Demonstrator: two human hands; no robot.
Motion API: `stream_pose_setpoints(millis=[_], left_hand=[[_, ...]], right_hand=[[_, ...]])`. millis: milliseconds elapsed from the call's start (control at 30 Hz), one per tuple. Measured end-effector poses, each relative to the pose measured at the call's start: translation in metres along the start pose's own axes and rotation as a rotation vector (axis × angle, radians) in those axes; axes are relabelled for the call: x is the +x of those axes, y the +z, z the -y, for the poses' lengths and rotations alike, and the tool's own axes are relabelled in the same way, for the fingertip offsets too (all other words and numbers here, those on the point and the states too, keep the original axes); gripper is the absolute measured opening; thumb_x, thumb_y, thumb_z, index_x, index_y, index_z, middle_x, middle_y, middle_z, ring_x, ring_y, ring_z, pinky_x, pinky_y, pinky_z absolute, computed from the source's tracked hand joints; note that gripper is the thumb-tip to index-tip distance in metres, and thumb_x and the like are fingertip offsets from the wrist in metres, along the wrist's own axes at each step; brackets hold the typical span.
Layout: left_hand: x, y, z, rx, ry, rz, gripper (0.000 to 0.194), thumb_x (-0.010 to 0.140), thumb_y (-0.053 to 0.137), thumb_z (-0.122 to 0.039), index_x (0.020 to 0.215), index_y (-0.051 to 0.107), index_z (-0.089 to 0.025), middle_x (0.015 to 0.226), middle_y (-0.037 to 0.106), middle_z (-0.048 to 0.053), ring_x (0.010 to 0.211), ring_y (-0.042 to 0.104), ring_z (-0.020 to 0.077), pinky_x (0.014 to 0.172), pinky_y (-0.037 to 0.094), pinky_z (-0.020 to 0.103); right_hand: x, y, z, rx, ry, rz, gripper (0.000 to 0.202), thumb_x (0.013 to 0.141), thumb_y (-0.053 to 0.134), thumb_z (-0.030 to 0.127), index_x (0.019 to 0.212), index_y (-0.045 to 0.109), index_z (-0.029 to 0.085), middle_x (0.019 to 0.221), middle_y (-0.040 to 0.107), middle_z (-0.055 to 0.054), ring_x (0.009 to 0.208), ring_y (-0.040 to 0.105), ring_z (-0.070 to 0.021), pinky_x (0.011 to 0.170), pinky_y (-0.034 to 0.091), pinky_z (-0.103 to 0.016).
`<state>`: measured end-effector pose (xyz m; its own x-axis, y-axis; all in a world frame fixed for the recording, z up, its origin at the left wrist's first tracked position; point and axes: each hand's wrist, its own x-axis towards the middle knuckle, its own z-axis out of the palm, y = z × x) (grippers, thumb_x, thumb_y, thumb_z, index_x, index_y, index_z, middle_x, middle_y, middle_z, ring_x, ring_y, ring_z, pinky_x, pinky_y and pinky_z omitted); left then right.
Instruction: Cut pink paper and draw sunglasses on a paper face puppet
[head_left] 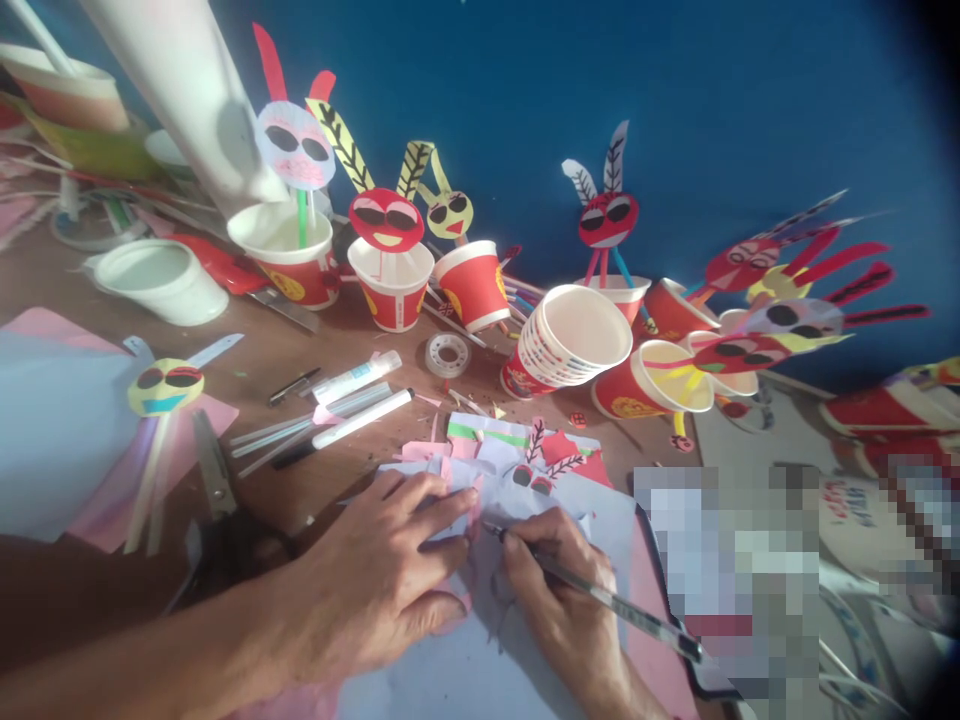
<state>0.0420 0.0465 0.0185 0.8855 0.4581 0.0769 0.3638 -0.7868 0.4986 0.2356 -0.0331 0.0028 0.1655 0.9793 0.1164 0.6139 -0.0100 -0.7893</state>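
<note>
My left hand (397, 570) lies flat with fingers spread on pink and pale blue paper (442, 670) in the lower middle. Beside it my right hand (562, 580) is closed around a pen (615, 603), its tip close to a pink strip (474, 505) by my left fingertips. Just above the pen tip are a small paper face with dark eyes (532, 480) and two pink, black-veined strips (564, 465). Red paper scraps (596, 468) lie behind them.
Scissors (217, 490) and a yellow paper figure (165, 388) are at left. Markers (364, 418), a tape roll (448, 355) and stacked cups (577, 335) stand beyond my hands. Red cups with paper figures (386, 220) line the blue wall (487, 80). At right is a partly pixelated dark-edged object (652, 550).
</note>
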Motion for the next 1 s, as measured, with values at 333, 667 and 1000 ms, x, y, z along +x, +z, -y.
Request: stream_pose_setpoints(millis=[333, 667, 1000], left_hand=[[-0.0015, -0.0013, -0.0018, 0.002, -0.023, 0.031, 0.026, 0.090, 0.055, -0.040, 0.105, 0.065, -0.022, 0.139, 0.052, 0.005, 0.115, 0.044, 0.0302, 0.095, 0.035, 0.048], [-0.0015, -0.0022, -0.0013, -0.006, -0.019, 0.005, 0.021, 0.087, 0.059, -0.036, 0.099, 0.066, -0.021, 0.138, 0.052, 0.004, 0.114, 0.045, 0.0289, 0.096, 0.036, 0.045], [-0.0014, -0.0007, -0.0013, -0.024, -0.025, 0.028, 0.025, 0.088, 0.056, -0.038, 0.105, 0.065, -0.022, 0.139, 0.051, 0.004, 0.113, 0.045, 0.0297, 0.095, 0.035, 0.048]], right_hand=[[0.0032, 0.0056, 0.0063, -0.061, -0.038, -0.022, 0.018, 0.086, 0.053, 0.025, 0.069, 0.052, 0.021, 0.044, 0.052, 0.007, 0.034, 0.047, -0.0084, 0.039, 0.039, -0.019], [0.0016, 0.0045, 0.0020, 0.020, -0.022, -0.042, 0.015, 0.088, 0.053, 0.024, 0.073, 0.053, 0.022, 0.044, 0.055, 0.007, 0.034, 0.049, -0.0091, 0.037, 0.040, -0.019], [0.0020, 0.0073, 0.0023, 0.013, -0.043, -0.038, 0.012, 0.087, 0.055, 0.023, 0.075, 0.056, 0.022, 0.049, 0.057, 0.006, 0.038, 0.050, -0.0086, 0.042, 0.042, -0.019]])
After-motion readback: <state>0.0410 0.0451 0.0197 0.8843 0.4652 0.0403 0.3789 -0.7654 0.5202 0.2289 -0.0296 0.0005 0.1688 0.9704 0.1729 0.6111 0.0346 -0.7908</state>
